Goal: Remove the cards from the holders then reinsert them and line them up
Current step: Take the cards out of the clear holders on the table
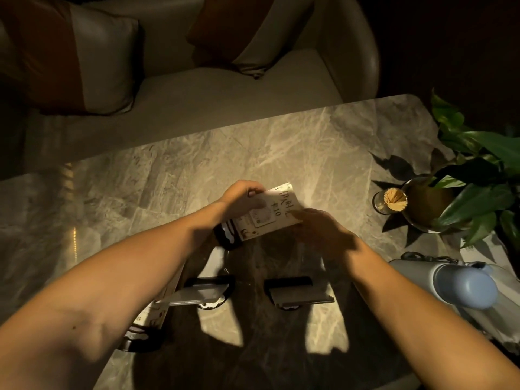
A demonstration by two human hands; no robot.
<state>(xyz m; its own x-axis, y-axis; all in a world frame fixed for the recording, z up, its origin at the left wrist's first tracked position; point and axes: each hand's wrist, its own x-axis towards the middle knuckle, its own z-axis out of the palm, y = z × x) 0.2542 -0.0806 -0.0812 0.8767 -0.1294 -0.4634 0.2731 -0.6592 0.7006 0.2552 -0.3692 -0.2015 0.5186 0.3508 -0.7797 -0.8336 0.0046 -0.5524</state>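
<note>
Left hand [242,199] and right hand [318,229] closed on opposite sides of one pale card [267,213], tilted above mid-table [168,170]; bare marble open from 9 to 12 o'clock out to the far edge. Nearer in, two dark holders [209,291] [292,289] at 6 o'clock, another card [157,313] under the left forearm at 7. Toothpick jar [389,199] and potted plant [461,192] crowding 3 o'clock, blue bottle [450,282] at 4.

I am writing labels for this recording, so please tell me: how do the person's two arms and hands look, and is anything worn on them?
Both arms are bare as far as the picture shows: no sleeves, watch, bracelet or gloves are visible. The left hand is lit by the warm lamp light; the right hand lies mostly in shadow, so small details such as rings cannot be told there. No ring shows on the left hand.
</note>
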